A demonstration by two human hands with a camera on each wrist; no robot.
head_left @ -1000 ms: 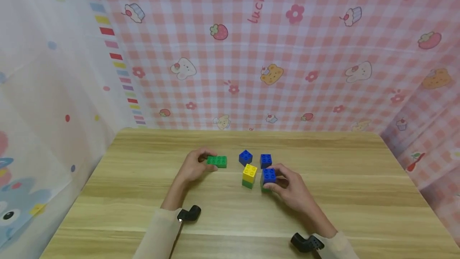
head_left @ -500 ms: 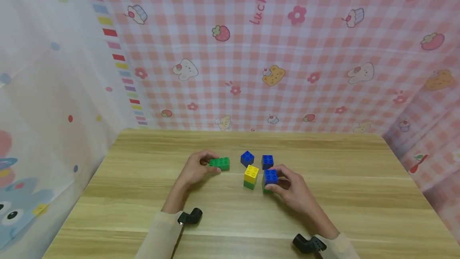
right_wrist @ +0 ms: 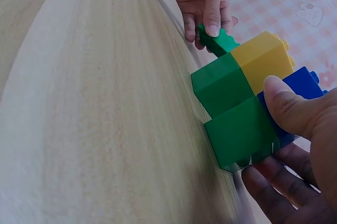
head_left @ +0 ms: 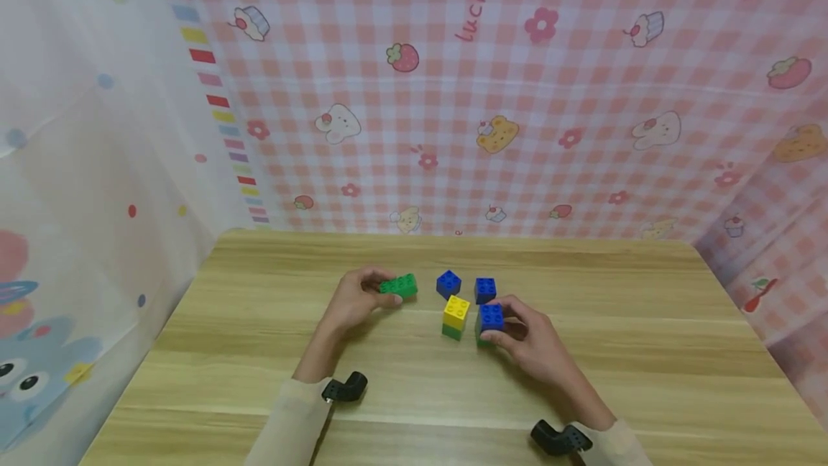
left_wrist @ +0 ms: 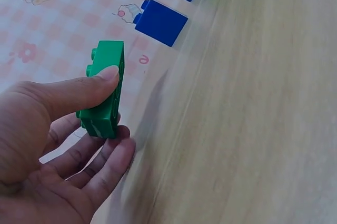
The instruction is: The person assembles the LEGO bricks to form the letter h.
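Observation:
My left hand [head_left: 356,300] pinches a long green building brick [left_wrist: 108,89] between thumb and fingers; in the left wrist view the brick is tilted and raised off the table. My right hand [head_left: 532,336] grips a blue building brick [head_left: 491,315] that sits on top of a green brick [right_wrist: 242,134], thumb on one side and fingers on the other. Just left of that stack stands another, a yellow brick [head_left: 456,306] on a green brick [right_wrist: 221,84]. Behind the stacks lie two single blue bricks, one turned cornerwise [head_left: 448,285] and one squarer to me [head_left: 485,290].
The bricks rest on a wood-grain table [head_left: 414,394]. A pink checked cloth [head_left: 453,92] hangs behind its far edge, and a pale curtain [head_left: 116,164] hangs at the left. Black wrist mounts [head_left: 346,387] sit on both sleeves.
My left hand has tilted the long green brick, lifting it from its earlier level pose. My right hand keeps its hold on the blue-and-green stack. The view has shifted slightly.

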